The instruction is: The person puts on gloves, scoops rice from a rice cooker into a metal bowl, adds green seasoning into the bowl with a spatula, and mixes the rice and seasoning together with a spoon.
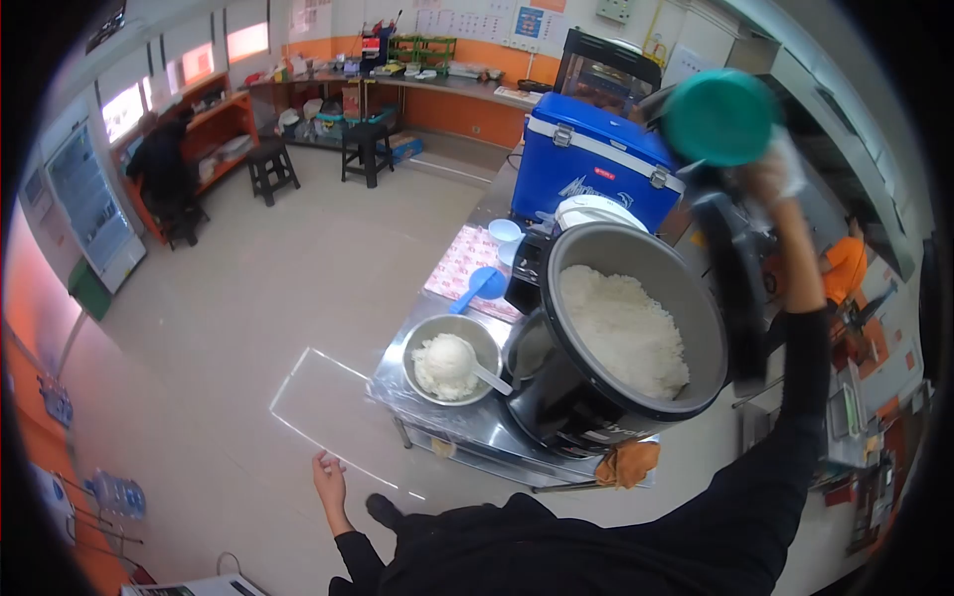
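One blue cooler [601,164] stands behind the open rice cooker [701,323].

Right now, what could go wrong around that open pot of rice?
The metal bowl sits near the table's edge; a bump might tip it off. Its spoon sticks over the rim, easy to snag. The rice is uncovered, so something might fall in. The right hand's raised green bowl could slip.

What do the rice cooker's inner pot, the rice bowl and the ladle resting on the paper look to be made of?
The inner pot looks like metal with a matte grey, probably coated finish. The bowl seems thin, smooth metal, likely stainless steel, judging by its silvery sheen. The ladle is probably plastic: its blue is solid and even.
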A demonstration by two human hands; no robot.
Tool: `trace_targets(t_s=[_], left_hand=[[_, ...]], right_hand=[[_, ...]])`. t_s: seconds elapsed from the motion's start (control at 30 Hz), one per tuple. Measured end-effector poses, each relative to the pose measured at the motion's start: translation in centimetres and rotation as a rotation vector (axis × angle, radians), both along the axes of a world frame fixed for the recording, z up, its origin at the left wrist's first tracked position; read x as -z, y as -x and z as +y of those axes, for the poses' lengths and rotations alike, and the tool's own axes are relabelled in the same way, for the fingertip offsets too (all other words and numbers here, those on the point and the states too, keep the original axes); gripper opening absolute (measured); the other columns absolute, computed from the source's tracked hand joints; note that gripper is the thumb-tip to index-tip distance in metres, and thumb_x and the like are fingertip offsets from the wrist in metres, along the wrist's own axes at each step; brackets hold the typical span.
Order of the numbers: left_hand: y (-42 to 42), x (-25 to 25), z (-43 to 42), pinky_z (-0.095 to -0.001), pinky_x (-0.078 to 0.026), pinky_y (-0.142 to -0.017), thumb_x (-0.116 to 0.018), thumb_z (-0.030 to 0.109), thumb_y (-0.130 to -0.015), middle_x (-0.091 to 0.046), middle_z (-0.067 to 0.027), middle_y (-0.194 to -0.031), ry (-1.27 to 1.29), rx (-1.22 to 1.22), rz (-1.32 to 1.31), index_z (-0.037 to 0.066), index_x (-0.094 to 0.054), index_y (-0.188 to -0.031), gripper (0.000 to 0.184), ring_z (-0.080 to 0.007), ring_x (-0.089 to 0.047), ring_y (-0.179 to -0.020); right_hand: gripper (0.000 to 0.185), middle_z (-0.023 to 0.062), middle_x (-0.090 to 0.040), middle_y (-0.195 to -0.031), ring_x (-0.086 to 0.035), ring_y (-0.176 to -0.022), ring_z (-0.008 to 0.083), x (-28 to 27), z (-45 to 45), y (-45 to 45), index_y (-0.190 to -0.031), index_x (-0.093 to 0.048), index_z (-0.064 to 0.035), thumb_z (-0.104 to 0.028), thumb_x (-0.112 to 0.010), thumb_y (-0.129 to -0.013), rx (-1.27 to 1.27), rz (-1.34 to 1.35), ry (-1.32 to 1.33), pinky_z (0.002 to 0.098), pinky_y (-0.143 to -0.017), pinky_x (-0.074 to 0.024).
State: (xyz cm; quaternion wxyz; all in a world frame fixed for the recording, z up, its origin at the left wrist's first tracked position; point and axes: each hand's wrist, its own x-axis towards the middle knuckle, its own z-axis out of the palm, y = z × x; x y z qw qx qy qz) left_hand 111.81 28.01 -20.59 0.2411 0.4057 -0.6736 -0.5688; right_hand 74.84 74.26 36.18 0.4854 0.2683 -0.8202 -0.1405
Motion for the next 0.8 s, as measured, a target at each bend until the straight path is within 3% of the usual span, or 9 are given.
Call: trace_targets(t_s=[0.03,0.07,0.1,0.17,0.3,0.43,0.57,0.77,0.8], left_hand=[[-0.4,-0.1,-1.6,-0.0278,-0.048,-0.061,-0.050,0.009,-0.087,-0.057,-0.0093,-0.085,0.004,0.005,-0.009,0.001,-0.044,-0.121,0.035,-0.0188,-0.064,-0.069],[-0.6,-0.3,-3.6,-0.0279,-0.049,-0.061,-0.050,0.009,-0.087,-0.057,-0.0094,-0.084,0.010,0.011,-0.018,0.001,-0.044,-0.121,0.035,-0.0190,-0.064,-0.069],[-1.0,-0.4,-5.7,-0.0281,-0.049,-0.061,-0.050,0.009,-0.087,-0.057,-0.0095,-0.084,0.035,0.026,-0.019,0.001,-0.044,-0.120,0.035,-0.0190,-0.064,-0.069],[-1.3,-1.2,-9.6,-0.0285,-0.050,-0.062,-0.050,0.009,-0.087,-0.057,-0.0096,-0.084,0.078,0.058,-0.024,0.001,-0.044,-0.120,0.034,-0.0191,-0.063,-0.069],[2.4,-2.5,-14.7,-0.0287,-0.050,-0.064,-0.049,0.013,-0.090,-0.059,-0.0101,-0.087,0.300,0.275,-0.042,0.003,-0.046,-0.118,0.030,-0.0188,-0.063,-0.070],[10.8,-8.4,-11.9,-0.0282,-0.051,-0.063,-0.051,0.025,-0.093,-0.060,-0.0126,-0.093,0.060,0.826,-0.041,0.006,-0.044,-0.122,0.036,-0.0180,-0.063,-0.070],[19.7,-10.9,-8.0,-0.0283,-0.050,-0.053,-0.048,0.034,-0.093,-0.060,-0.0155,-0.095,-0.050,1.138,-0.071,0.004,-0.037,-0.128,0.047,-0.0194,-0.064,-0.069],[27.9,-10.0,-2.4,-0.0335,-0.055,-0.050,-0.045,0.039,-0.094,-0.061,-0.0197,-0.090,-0.147,1.261,-0.285,-0.002,-0.030,-0.128,0.055,-0.0243,-0.065,-0.058],[28.7,-9.9,-2.3,-0.0342,-0.056,-0.050,-0.045,0.039,-0.093,-0.061,-0.0200,-0.088,-0.138,1.286,-0.313,-0.002,-0.030,-0.128,0.055,-0.0249,-0.065,-0.058]], right_hand=[[0.006,0.0117,-0.055,-0.066,-0.055,-0.064,0.0298,0.7,-3.7,-0.1,-0.079,-0.056,-0.0057,-0.010,-0.057,-0.075,-0.072,-0.061,-0.046,0.0407,-0.062,-0.0454],[0.017,0.0158,-0.062,-0.082,-0.060,-0.077,0.0321,1.7,-7.2,-1.0,-0.089,-0.059,-0.0039,-0.011,-0.058,-0.074,-0.074,-0.268,-0.034,0.0401,-0.073,-0.0486],[0.028,0.0153,-0.064,-0.097,-0.061,-0.093,0.0292,4.0,-8.8,-0.5,-0.102,-0.061,-0.0052,-0.012,-0.059,-0.074,-0.335,-0.260,-0.060,0.0368,-0.084,-0.0482],[0.034,0.0133,-0.063,-0.109,-0.061,-0.099,0.0255,7.4,-11.5,-0.9,-0.112,-0.060,-0.0062,-0.012,-0.058,-0.079,-0.246,-0.385,-0.089,0.0316,-0.088,-0.0475],[0.035,0.0097,-0.061,-0.110,-0.061,-0.095,0.0292,10.3,-15.5,-4.1,-0.117,-0.054,-0.0130,-0.016,-0.054,-0.082,0.009,-0.566,-0.103,0.0371,-0.080,-0.0499],[0.037,0.0137,-0.062,-0.111,-0.063,-0.091,0.0311,14.7,-15.0,-2.5,-0.120,-0.053,-0.0132,-0.012,-0.053,-0.083,-0.071,-0.447,-0.059,0.0371,-0.079,-0.0506],[0.034,0.0135,-0.062,-0.112,-0.063,-0.091,0.0298,14.9,-15.9,-3.3,-0.118,-0.056,-0.0108,-0.011,-0.051,-0.084,-0.070,-0.510,0.024,0.0350,-0.079,-0.0504],[0.037,0.0140,-0.062,-0.110,-0.062,-0.092,0.0296,14.7,-17.8,-4.1,-0.118,-0.056,-0.0113,-0.010,-0.053,-0.082,0.023,-0.557,0.134,0.0356,-0.082,-0.0489],[0.040,0.0154,-0.061,-0.110,-0.061,-0.094,0.0281,15.3,-17.1,-3.4,-0.119,-0.055,-0.0118,-0.009,-0.057,-0.079,-0.095,-0.666,0.296,0.0353,-0.081,-0.0484]])
